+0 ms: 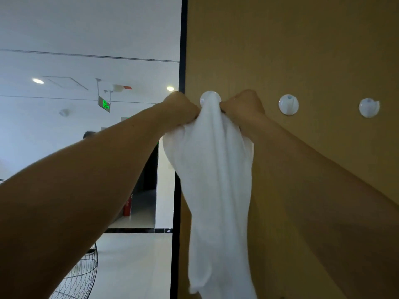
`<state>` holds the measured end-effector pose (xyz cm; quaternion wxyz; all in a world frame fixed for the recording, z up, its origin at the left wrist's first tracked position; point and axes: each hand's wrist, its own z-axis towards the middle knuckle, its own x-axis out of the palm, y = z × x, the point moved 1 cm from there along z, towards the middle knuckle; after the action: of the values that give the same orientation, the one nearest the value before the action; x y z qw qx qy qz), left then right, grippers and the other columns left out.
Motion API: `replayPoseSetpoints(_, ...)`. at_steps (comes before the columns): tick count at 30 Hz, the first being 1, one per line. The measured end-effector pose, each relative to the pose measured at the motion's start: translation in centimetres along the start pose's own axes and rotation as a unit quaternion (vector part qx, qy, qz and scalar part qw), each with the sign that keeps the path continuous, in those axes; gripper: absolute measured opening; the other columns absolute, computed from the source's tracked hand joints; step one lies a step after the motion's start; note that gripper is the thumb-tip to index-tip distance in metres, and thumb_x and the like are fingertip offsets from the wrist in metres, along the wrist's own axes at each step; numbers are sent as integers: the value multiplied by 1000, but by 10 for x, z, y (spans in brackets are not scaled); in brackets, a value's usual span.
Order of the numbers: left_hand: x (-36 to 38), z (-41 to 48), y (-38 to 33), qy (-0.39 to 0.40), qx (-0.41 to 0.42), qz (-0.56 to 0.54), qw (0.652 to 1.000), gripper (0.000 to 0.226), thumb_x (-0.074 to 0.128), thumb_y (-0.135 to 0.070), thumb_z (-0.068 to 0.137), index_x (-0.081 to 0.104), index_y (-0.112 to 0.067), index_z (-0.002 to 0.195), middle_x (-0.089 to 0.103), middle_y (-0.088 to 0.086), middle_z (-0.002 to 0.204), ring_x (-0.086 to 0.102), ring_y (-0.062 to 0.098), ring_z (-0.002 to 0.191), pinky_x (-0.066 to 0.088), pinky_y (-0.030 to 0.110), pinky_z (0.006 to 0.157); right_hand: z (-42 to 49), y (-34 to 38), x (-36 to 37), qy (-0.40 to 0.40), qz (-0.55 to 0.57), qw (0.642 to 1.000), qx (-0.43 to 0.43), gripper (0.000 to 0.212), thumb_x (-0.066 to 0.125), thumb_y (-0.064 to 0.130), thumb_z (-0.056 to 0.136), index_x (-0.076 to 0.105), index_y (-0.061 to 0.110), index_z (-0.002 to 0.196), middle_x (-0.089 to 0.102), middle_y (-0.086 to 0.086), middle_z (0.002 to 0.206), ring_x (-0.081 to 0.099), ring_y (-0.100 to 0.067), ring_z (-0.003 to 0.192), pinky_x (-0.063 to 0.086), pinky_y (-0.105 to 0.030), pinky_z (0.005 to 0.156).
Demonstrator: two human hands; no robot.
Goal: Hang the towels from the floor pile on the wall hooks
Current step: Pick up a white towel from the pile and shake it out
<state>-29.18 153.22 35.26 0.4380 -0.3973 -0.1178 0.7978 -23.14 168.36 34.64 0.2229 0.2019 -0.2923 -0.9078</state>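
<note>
A white towel (213,180) hangs down the tan wall panel (302,50), its top bunched against the leftmost round white hook (208,97). My left hand (180,110) grips the towel's top on the hook's left side. My right hand (245,104) grips it on the right side. Both fists press close to the hook, and the towel covers the hook's lower half. Two more round white hooks (288,104) (368,107) sit bare to the right at the same height. The floor pile is out of sight.
The panel's black edge (180,190) runs vertically just left of the towel. Beyond it lie a white corridor, a green exit sign (104,104) and a red fire extinguisher (127,207). A black wire fan guard (79,279) stands at the lower left.
</note>
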Motion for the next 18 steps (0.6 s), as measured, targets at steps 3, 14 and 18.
replayPoseSetpoints(3,8,-5,-2,-123,125,99,979,18,50,-32,85,52,-15,93,52,-2,74,49,16,65,32,28,56,-3,2,1,-95,-146,984,-48,30,65,39,76,58,23,101,53,-1,110,52,-23,100,44,-37,84)
replayPoseSetpoints(14,13,-18,0,-109,261,38,958,26,43,-13,93,68,-5,88,61,15,87,43,17,70,30,19,54,-20,-13,14,-22,-84,976,-201,32,41,18,93,71,9,99,69,-8,94,61,-22,84,49,-38,78)
replayPoseSetpoints(18,4,-26,-12,22,130,-165,977,29,49,-28,85,47,-14,61,47,1,61,42,17,54,30,25,47,-23,-15,14,29,-60,985,-158,34,52,29,85,64,13,113,59,-8,111,59,-23,93,50,-36,77)
